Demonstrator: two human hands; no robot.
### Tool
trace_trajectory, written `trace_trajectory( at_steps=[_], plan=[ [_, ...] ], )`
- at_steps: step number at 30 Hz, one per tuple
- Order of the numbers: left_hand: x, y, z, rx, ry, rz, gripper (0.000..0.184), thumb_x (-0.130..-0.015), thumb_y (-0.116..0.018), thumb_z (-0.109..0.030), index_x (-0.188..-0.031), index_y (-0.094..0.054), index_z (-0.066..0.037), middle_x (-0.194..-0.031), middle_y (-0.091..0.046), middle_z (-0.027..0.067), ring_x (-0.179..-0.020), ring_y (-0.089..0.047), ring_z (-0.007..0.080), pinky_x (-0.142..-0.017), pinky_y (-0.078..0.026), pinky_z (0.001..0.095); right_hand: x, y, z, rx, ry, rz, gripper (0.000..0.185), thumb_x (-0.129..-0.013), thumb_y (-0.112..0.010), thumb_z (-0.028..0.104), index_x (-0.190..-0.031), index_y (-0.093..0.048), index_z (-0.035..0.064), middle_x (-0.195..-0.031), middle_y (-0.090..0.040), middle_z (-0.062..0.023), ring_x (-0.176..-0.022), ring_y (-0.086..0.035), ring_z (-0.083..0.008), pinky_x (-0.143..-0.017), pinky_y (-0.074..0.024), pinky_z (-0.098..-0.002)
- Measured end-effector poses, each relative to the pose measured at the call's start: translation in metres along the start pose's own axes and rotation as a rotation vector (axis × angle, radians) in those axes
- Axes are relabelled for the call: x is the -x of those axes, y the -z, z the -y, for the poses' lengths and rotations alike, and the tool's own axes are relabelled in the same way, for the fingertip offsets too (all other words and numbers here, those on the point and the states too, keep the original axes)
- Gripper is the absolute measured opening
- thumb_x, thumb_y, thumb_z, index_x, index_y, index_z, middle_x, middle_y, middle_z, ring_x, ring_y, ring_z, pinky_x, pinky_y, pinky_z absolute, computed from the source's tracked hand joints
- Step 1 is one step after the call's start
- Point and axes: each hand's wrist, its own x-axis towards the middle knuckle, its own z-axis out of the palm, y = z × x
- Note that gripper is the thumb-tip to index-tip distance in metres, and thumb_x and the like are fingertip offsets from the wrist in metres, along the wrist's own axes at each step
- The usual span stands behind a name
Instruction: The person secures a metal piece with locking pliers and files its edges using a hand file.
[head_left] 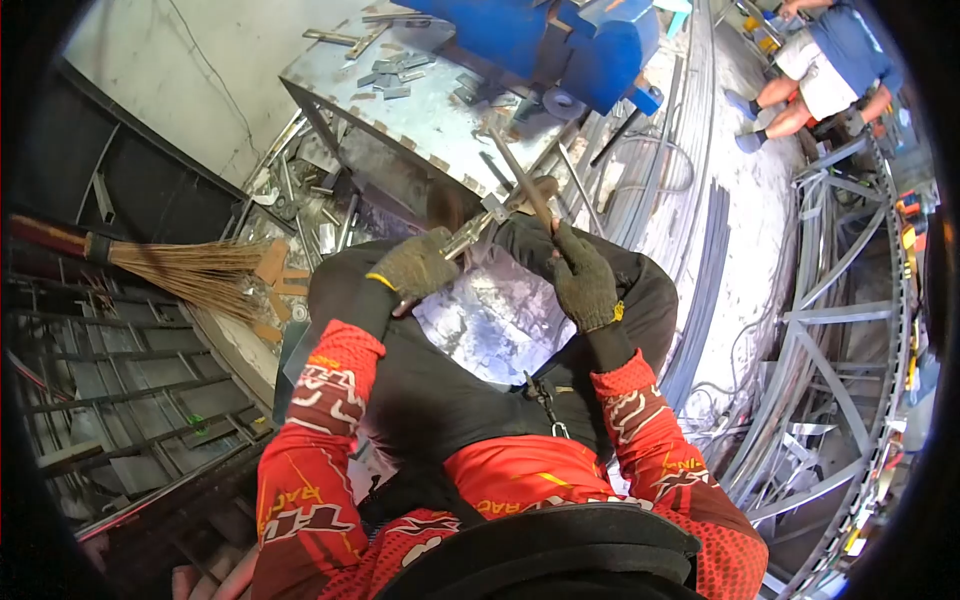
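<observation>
My left hand (415, 265), in a dark knit glove with a yellow cuff edge, is closed around metal locking pliers (468, 236). The pliers' jaws meet a small metal piece (495, 208) above my lap. In the same kind of glove, my right hand (583, 278) grips the lower end of a long brownish metal bar (522, 178). The bar slants up and left toward the metal table, and its middle passes close to the small piece; whether they touch I cannot tell.
A metal table (350, 88) bears small metal pieces and a blue machine (540, 45). A straw broom (190, 262) lies at the left. Long metal bars (705, 270) lie on the floor, right. Metal frames (845, 315) stand far right. Another person (830, 75) is at the upper right.
</observation>
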Motion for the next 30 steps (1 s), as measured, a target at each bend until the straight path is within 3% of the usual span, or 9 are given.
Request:
trace_trajectory(
  at_steps=[2, 4, 6, 10, 15, 17, 24, 27, 30],
  plan=[
    [0.006, 0.037, -0.050, -0.036, 0.195, 0.103, 0.032, -0.085, -0.065, -0.025, -0.110, -0.062, -0.005, -0.092, -0.067, 0.0217, -0.087, -0.068, 0.0394, -0.079, -0.054, 0.0469, 0.003, 0.001, 0.002, 0.015, 0.014, 0.009, 0.052, -0.096, -0.065, 0.017, -0.148, -0.059, 0.0190, -0.102, -0.068, -0.0181, -0.094, -0.068, -0.0396, -0.082, -0.0541, -0.0474],
    [-0.009, 0.043, -0.028, -0.079, 0.085, 0.125, 0.036, -0.084, -0.065, -0.028, -0.112, -0.064, -0.005, -0.096, -0.070, 0.0236, -0.090, -0.069, 0.0419, -0.081, -0.054, 0.0495, 0.004, -0.001, 0.007, -0.034, 0.051, -0.012, 0.053, -0.096, -0.066, 0.015, -0.148, -0.059, 0.0179, -0.104, -0.068, -0.0181, -0.096, -0.068, -0.0400, -0.082, -0.0542, -0.0469],
    [-0.018, 0.051, -0.034, -0.325, 0.073, 0.251, 0.035, -0.082, -0.067, -0.025, -0.111, -0.065, -0.005, -0.091, -0.071, 0.0202, -0.078, -0.071, 0.0327, -0.071, -0.056, 0.0444, 0.004, -0.003, 0.010, -0.031, 0.038, -0.021, 0.052, -0.096, -0.065, 0.015, -0.148, -0.059, 0.0169, -0.104, -0.068, -0.0181, -0.096, -0.068, -0.0397, -0.082, -0.0543, -0.0468],
    [-0.014, 0.073, -0.057, -0.327, 0.202, 0.338, 0.046, -0.072, -0.071, -0.024, -0.115, -0.065, -0.007, -0.087, -0.070, 0.0187, -0.078, -0.069, 0.0329, -0.070, -0.054, 0.0436, 0.011, -0.006, 0.006, -0.091, -0.023, -0.017, 0.052, -0.097, -0.066, 0.013, -0.148, -0.058, 0.0150, -0.107, -0.068, -0.0180, -0.099, -0.069, -0.0385, -0.084, -0.0543, -0.0465],
    [-0.016, 0.082, -0.047, -0.293, 0.159, 0.320, 0.049, -0.071, -0.075, -0.025, -0.116, -0.065, -0.008, -0.083, -0.070, 0.0159, -0.074, -0.069, 0.0313, -0.066, -0.054, 0.0440, 0.013, -0.018, 0.005, -0.090, 0.059, -0.070, 0.053, -0.097, -0.066, 0.012, -0.149, -0.057, 0.0147, -0.107, -0.068, -0.0172, -0.100, -0.069, -0.0384, -0.083, -0.0549, -0.0453],
    [-0.029, 0.070, -0.012, -0.073, 0.171, 0.347, 0.050, -0.071, -0.077, -0.024, -0.117, -0.065, -0.009, -0.083, -0.070, 0.0148, -0.073, -0.069, 0.0299, -0.067, -0.054, 0.0435, 0.013, -0.018, 0.008, -0.095, 0.045, -0.061, 0.055, -0.096, -0.066, 0.011, -0.150, -0.056, 0.0153, -0.107, -0.068, -0.0170, -0.099, -0.069, -0.0388, -0.083, -0.0551, -0.0449],
    [-0.027, 0.082, -0.054, -0.272, 0.176, 0.328, 0.057, -0.069, -0.079, -0.021, -0.123, -0.064, -0.011, -0.083, -0.071, 0.0143, -0.068, -0.068, 0.0273, -0.064, -0.055, 0.0424, 0.004, -0.021, 0.008, 0.040, 0.090, 0.062, 0.063, -0.094, -0.064, 0.010, -0.154, -0.049, 0.0185, -0.104, -0.066, -0.0155, -0.091, -0.068, -0.0397, -0.076, -0.0555, -0.0480],
    [-0.025, 0.085, -0.069, -0.247, 0.236, 0.361, 0.060, -0.068, -0.079, -0.020, -0.125, -0.064, -0.011, -0.086, -0.072, 0.0145, -0.069, -0.068, 0.0280, -0.065, -0.055, 0.0420, -0.032, -0.042, 0.013, 0.106, 0.153, 0.050, 0.061, -0.094, -0.062, 0.011, -0.153, -0.050, 0.0184, -0.106, -0.066, -0.0151, -0.090, -0.068, -0.0401, -0.075, -0.0560, -0.0488],
    [-0.022, 0.092, -0.083, -0.195, 0.416, 0.393, 0.050, -0.068, -0.078, -0.020, -0.116, -0.067, -0.009, -0.100, -0.073, 0.0174, -0.089, -0.072, 0.0334, -0.077, -0.056, 0.0447, -0.049, -0.046, 0.021, 0.141, 0.162, 0.052, 0.059, -0.094, -0.061, 0.013, -0.151, -0.051, 0.0182, -0.107, -0.067, -0.0147, -0.091, -0.068, -0.0408, -0.076, -0.0571, -0.0490]
  ],
)
